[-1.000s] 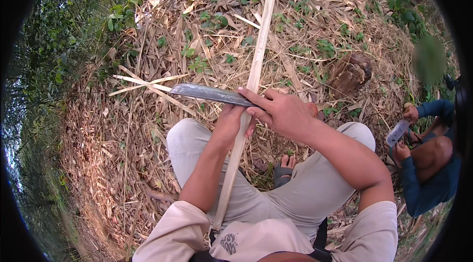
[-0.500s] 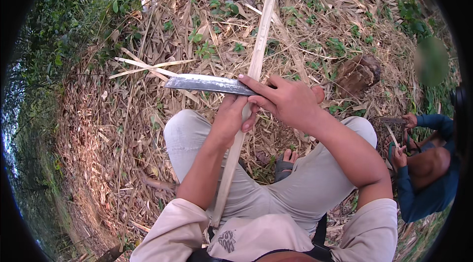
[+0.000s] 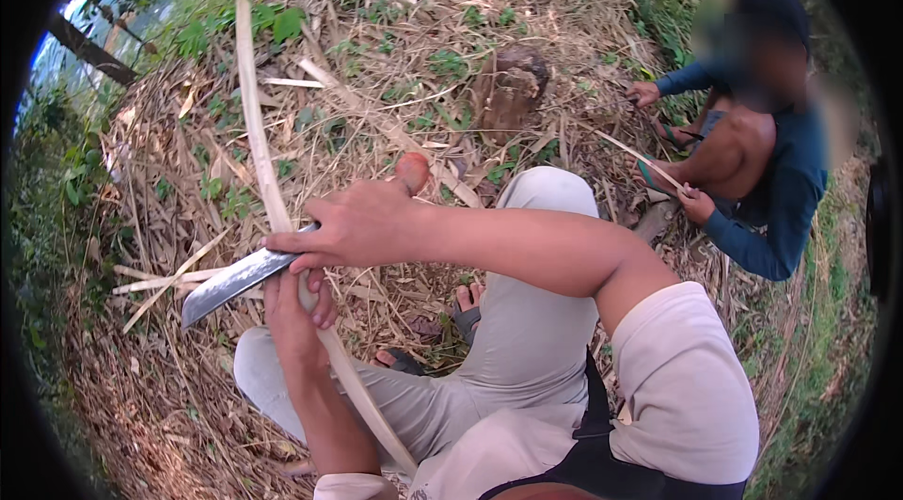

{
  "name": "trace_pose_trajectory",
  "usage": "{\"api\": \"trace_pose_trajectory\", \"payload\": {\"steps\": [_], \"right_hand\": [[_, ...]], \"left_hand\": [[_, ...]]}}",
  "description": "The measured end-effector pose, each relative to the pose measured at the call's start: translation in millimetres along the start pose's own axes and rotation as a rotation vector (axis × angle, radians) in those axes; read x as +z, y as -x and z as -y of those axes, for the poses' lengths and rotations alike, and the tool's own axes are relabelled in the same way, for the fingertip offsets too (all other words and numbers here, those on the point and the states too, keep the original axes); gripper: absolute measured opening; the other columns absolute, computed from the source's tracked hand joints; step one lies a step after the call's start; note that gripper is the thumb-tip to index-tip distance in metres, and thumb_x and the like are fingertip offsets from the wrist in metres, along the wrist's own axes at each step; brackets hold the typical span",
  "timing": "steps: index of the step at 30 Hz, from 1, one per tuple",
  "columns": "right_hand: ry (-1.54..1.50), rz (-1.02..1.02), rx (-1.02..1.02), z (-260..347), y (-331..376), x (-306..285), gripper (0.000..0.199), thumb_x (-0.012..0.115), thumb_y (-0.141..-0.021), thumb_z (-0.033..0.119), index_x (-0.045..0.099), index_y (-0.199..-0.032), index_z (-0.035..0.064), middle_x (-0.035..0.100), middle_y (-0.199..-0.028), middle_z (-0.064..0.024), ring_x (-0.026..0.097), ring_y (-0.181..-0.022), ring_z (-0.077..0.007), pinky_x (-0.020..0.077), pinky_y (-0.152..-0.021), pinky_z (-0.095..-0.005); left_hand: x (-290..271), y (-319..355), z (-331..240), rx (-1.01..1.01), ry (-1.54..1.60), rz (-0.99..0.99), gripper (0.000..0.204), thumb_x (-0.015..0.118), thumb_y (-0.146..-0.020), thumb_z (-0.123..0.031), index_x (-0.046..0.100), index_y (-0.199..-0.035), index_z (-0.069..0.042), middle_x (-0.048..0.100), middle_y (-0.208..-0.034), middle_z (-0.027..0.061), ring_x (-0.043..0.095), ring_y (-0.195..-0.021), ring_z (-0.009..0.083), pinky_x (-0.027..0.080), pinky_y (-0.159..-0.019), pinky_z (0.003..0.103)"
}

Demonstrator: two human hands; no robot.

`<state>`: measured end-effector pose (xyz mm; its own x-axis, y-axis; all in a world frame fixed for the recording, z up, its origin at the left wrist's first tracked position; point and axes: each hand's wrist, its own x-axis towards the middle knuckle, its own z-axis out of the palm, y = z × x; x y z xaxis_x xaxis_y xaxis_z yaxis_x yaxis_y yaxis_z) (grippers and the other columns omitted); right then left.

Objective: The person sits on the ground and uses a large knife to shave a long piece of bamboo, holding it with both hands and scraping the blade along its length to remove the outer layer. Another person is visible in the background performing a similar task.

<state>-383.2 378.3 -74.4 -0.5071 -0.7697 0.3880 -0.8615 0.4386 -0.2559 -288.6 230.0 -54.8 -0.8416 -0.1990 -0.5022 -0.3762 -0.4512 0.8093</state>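
Note:
A long pale strip of split wood or bamboo (image 3: 254, 114) runs from my lap up and away to the far left. My left hand (image 3: 293, 312) is closed around it above my left knee. In my right hand (image 3: 362, 222) is a machete; the rounded reddish end of its handle (image 3: 412, 173) sticks out behind the fist. Its dark grey blade (image 3: 235, 285) lies across the strip just beyond my left fingers, tip pointing left and toward me. My right fingers reach over the blade's base, hiding where it meets the strip.
A cut stump (image 3: 508, 91) stands ahead on ground strewn with dry leaves. Several thin pale strips (image 3: 174, 279) lie crossed at left. At right a co-worker in a blue top (image 3: 785, 208) squats, holding a thin strip (image 3: 640, 157). My bent knees flank the work.
My view has swung to the right, bringing the co-worker further into the picture. The blade, level before, now slants down to the left. Both hands keep their holds.

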Motion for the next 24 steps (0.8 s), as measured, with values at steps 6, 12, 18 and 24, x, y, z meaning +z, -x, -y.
{"api": "trace_pose_trajectory", "payload": {"steps": [6, 12, 18, 24], "right_hand": [[-0.158, 0.107, 0.060, 4, 8, 3, 0.045, 0.043, -0.099, 0.057, 0.054, -0.136, 0.0337, 0.059, -0.077, -0.0125, 0.065, -0.057, -0.0331, 0.0532, -0.049, -0.0462], [-0.202, 0.161, 0.087, 7, 8, 4, 0.047, 0.041, -0.099, 0.057, 0.051, -0.138, 0.0325, 0.061, -0.082, -0.0146, 0.066, -0.060, -0.0356, 0.0549, -0.053, -0.0489], [-0.248, 0.218, 0.102, 7, 4, -1, 0.047, 0.039, -0.101, 0.053, 0.048, -0.140, 0.0293, 0.061, -0.087, -0.0165, 0.068, -0.066, -0.0371, 0.0560, -0.057, -0.0507], [-0.238, 0.227, 0.110, 4, 3, 1, 0.046, 0.039, -0.102, 0.052, 0.049, -0.141, 0.0285, 0.062, -0.088, -0.0162, 0.068, -0.066, -0.0364, 0.0561, -0.057, -0.0494]], "left_hand": [[-15, -6, 10, 0.002, -0.119, 0.017, 0.017, 0.044, -0.104, -0.024, 0.050, -0.102, -0.009, 0.048, -0.076, 0.0009, 0.035, -0.040, 0.0059, 0.027, -0.035, 0.020], [-16, -4, 7, -0.007, -0.132, 0.013, 0.016, 0.045, -0.103, -0.023, 0.050, -0.106, -0.009, 0.049, -0.079, 0.0017, 0.036, -0.041, 0.0060, 0.028, -0.036, 0.021], [-19, -5, 5, 0.025, -0.150, 0.056, 0.020, 0.042, -0.102, -0.026, 0.052, -0.104, -0.008, 0.050, -0.081, 0.0030, 0.038, -0.046, 0.0069, 0.030, -0.040, 0.021], [-14, -1, 4, 0.035, 0.072, 0.152, 0.032, 0.038, -0.104, -0.032, 0.056, -0.100, -0.006, 0.050, -0.083, 0.0027, 0.037, -0.049, 0.0078, 0.029, -0.041, 0.021]]}}
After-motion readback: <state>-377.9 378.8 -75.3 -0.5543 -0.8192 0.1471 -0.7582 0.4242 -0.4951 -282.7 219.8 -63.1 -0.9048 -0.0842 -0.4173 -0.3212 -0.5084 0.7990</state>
